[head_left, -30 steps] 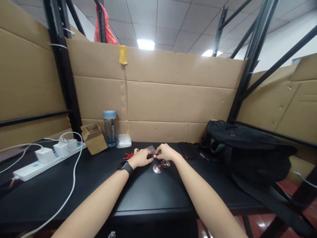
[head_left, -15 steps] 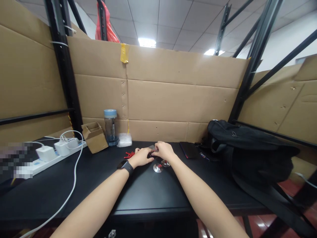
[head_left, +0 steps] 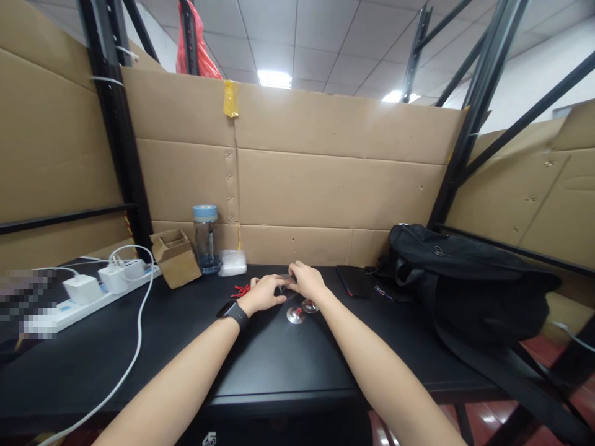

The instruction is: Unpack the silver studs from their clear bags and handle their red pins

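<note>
My left hand (head_left: pixel 266 293) and my right hand (head_left: pixel 307 280) meet over the middle of the black table, with fingers closed on a thin, see-through piece (head_left: pixel 285 286) that looks like plastic. Most of it is hidden by the fingers. Just below the hands lie two shiny, round metal discs, a nearer one (head_left: pixel 296 315) and a farther one (head_left: pixel 309 306), each with red at its centre. Beside my left hand is a small heap of red cord (head_left: pixel 240 291). A dark watch (head_left: pixel 233 313) is on my left wrist.
Left of the hands stand a blue-lidded bottle (head_left: pixel 207 240), an open cardboard box (head_left: pixel 176 257) and a clear plastic packet (head_left: pixel 232 262). A white power strip (head_left: pixel 79 313) trails a cable. To the right are a dark flat case (head_left: pixel 354 282) and a black bag (head_left: pixel 469 272). Cardboard walls (head_left: pixel 297 179) enclose the table.
Both hands stay close together over the same spot, with only slight finger movement. The whole view has shifted a little; the discs and red cord have not visibly moved on the table.
</note>
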A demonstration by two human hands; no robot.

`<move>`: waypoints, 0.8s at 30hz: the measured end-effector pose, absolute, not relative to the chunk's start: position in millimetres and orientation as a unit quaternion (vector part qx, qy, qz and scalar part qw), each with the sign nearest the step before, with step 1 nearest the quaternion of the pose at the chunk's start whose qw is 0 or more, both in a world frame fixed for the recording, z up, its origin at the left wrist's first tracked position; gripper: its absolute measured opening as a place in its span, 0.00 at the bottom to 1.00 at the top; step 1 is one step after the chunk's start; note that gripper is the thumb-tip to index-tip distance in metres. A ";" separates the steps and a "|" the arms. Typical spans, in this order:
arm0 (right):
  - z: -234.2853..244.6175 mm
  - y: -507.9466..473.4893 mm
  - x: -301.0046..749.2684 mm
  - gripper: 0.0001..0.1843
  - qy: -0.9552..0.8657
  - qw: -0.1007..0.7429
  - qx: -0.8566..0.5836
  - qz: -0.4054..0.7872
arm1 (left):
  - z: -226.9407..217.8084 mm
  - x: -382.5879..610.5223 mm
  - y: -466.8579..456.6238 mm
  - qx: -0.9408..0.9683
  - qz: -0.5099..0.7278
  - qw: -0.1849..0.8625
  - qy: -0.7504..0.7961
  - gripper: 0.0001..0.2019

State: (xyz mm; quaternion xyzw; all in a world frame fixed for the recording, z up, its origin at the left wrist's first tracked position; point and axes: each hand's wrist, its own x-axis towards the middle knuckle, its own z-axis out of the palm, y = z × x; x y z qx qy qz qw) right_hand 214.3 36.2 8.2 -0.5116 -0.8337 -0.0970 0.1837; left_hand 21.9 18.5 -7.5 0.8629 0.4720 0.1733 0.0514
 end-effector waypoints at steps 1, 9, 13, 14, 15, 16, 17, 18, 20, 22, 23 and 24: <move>7.5 36.3 211.6 0.16 -0.829 0.181 -0.517 -0.113 | -7.7 22.2 18.4 0.860 0.175 0.051 0.476 0.24; 4.5 43.6 215.4 0.14 -0.830 0.208 -0.514 -0.058 | -6.2 15.9 21.2 0.851 0.224 0.040 0.474 0.25; 6.3 52.9 231.9 0.06 -0.869 0.258 -0.418 0.067 | -4.4 7.4 24.5 0.840 0.247 0.027 0.482 0.15; 6.1 54.4 235.4 0.05 -0.869 0.272 -0.404 0.083 | -4.7 5.8 25.0 0.840 0.247 0.017 0.482 0.17; 5.7 55.3 238.2 0.08 -0.869 0.280 -0.396 0.093 | -5.3 4.7 25.4 0.841 0.246 0.006 0.481 0.18; 5.0 55.7 240.1 0.11 -0.870 0.282 -0.392 0.099 | -6.1 4.3 25.5 0.843 0.243 -0.004 0.479 0.18; 4.2 55.7 241.2 0.14 -0.872 0.279 -0.390 0.104 | -6.9 4.4 25.5 0.845 0.241 -0.012 0.477 0.17; 3.6 55.4 241.5 0.16 -0.874 0.273 -0.387 0.108 | -7.5 5.1 25.3 0.846 0.241 -0.017 0.476 0.15; 2.9 54.7 240.9 0.14 -0.878 0.268 -0.380 0.112 | -8.0 7.2 24.9 0.842 0.247 -0.022 0.479 0.08; 3.3 54.7 240.2 0.07 -0.879 0.280 -0.370 0.109 | -7.1 8.7 24.8 0.832 0.258 -0.019 0.491 0.05; 3.6 55.2 240.3 0.03 -0.877 0.289 -0.369 0.108 | -6.1 8.7 24.9 0.826 0.263 -0.015 0.499 0.05; 4.0 56.0 240.7 0.01 -0.872 0.298 -0.372 0.111 | -4.7 8.1 25.2 0.820 0.267 -0.009 0.507 0.06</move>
